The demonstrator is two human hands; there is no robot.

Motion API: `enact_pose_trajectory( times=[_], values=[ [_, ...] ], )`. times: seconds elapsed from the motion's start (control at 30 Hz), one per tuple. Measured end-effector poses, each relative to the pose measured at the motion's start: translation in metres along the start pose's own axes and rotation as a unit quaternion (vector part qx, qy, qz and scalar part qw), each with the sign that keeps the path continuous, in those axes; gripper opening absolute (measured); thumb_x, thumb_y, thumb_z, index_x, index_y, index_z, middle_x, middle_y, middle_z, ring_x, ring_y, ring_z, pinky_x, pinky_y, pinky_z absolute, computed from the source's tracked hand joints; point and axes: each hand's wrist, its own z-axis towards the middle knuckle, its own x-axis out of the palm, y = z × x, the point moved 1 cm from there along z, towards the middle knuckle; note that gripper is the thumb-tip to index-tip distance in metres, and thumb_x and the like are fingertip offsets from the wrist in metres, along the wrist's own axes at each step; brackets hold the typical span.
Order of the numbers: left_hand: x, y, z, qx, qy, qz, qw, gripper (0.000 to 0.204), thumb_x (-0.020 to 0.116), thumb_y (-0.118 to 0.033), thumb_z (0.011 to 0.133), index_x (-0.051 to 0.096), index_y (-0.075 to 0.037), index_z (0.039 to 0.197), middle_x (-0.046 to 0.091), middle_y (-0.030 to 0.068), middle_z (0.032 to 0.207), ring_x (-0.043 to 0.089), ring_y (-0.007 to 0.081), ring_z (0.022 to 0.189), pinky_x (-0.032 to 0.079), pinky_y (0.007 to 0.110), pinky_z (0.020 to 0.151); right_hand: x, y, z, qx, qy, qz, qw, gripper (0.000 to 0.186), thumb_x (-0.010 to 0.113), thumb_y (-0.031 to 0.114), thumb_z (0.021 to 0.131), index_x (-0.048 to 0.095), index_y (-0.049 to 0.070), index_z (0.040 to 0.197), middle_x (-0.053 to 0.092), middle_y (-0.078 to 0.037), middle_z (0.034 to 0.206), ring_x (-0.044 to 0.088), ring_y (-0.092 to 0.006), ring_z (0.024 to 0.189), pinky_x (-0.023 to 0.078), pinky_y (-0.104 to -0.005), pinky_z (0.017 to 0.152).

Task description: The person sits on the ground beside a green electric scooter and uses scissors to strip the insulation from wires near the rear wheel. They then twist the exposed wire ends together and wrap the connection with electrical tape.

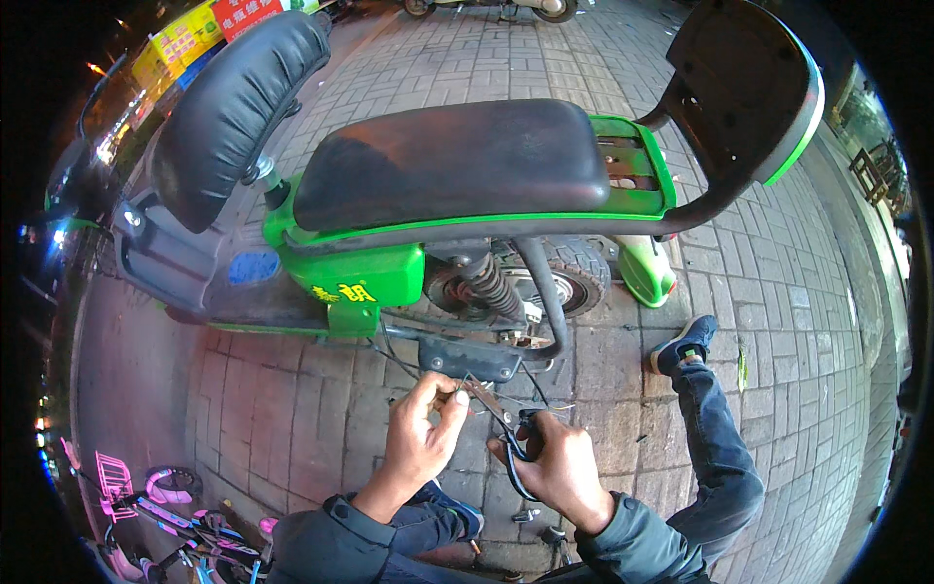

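Observation:
My left hand (420, 443) pinches what looks like a thin wire end just below a dark box (469, 362) under a green electric scooter (370, 277). My right hand (562, 467) is closed on black-handled scissors (491, 404), whose metal blades lie open or shut, I cannot tell which, right by my left fingertips. Dark cables (389, 358) hang from the scooter's underside around the box. Above, the rear wheel (584, 282) and shock spring (491, 290) show beneath the long black seat (452, 161).
My bent right leg (715, 448) rests on the brick pavement (798, 341). A pink child's bicycle (165, 516) lies at lower left. Small tools (525, 516) are on the ground below my hands. A parked scooter (516, 8) stands behind, with chairs (871, 175) at right.

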Motion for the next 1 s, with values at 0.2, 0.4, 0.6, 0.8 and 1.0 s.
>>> enact_pose_trajectory(
  times=[0.2, 0.4, 0.6, 0.8, 1.0],
  values=[
    [0.000, -0.001, 0.000, 0.004, -0.072, -0.015, 0.997, 0.010, 0.062, -0.009, 0.095, 0.062, 0.000, 0.095, 0.065, 0.0066, 0.075, 0.063, 0.0125, 0.063, 0.049, 0.027, 0.059, 0.001, 0.003, -0.004, -0.008, 0.005, 0.013, 1.000, 0.049, 0.082, 0.043, 0.078, 0.058, 0.000, 0.077, 0.061, -0.012, 0.057, 0.065, -0.0291, 0.051, 0.051, -0.0371, 0.049],
    [-0.002, -0.006, 0.000, 0.042, -0.044, 0.039, 0.997, 0.014, 0.065, -0.014, 0.093, 0.061, 0.000, 0.096, 0.064, 0.0087, 0.076, 0.062, 0.0149, 0.064, 0.047, 0.028, 0.059, 0.003, 0.003, -0.004, -0.016, 0.015, 0.018, 1.000, 0.051, 0.083, 0.043, 0.078, 0.058, -0.001, 0.076, 0.061, -0.011, 0.057, 0.065, -0.0285, 0.050, 0.051, -0.0363, 0.050],
    [-0.003, -0.015, 0.000, 0.064, 0.031, 0.099, 0.993, 0.028, 0.070, -0.027, 0.091, 0.056, -0.003, 0.091, 0.056, 0.0078, 0.073, 0.050, 0.0183, 0.063, 0.044, 0.034, 0.060, 0.006, 0.000, -0.006, 0.013, 0.007, 0.037, 0.999, 0.053, 0.084, 0.047, 0.076, 0.060, 0.000, 0.073, 0.060, -0.010, 0.057, 0.062, -0.0247, 0.049, 0.050, -0.0346, 0.050],
    [0.002, -0.012, 0.004, 0.047, 0.020, 0.094, 0.994, 0.032, 0.072, -0.028, 0.091, 0.054, -0.002, 0.089, 0.045, 0.0042, 0.067, 0.042, 0.0133, 0.060, 0.038, 0.031, 0.055, 0.010, 0.002, -0.008, 0.068, 0.023, 0.078, 0.994, 0.049, 0.086, 0.040, 0.076, 0.061, -0.001, 0.072, 0.057, -0.007, 0.058, 0.048, -0.0091, 0.056, 0.045, -0.0294, 0.053],
    [0.001, -0.012, 0.003, 0.040, 0.030, 0.099, 0.994, 0.037, 0.072, -0.031, 0.091, 0.050, -0.002, 0.086, 0.044, 0.0054, 0.066, 0.042, 0.0153, 0.060, 0.037, 0.032, 0.054, 0.009, 0.002, -0.009, 0.098, 0.042, 0.092, 0.990, 0.048, 0.087, 0.038, 0.075, 0.061, -0.002, 0.073, 0.057, -0.006, 0.059, 0.046, -0.0071, 0.057, 0.043, -0.0287, 0.052]
  ],
)
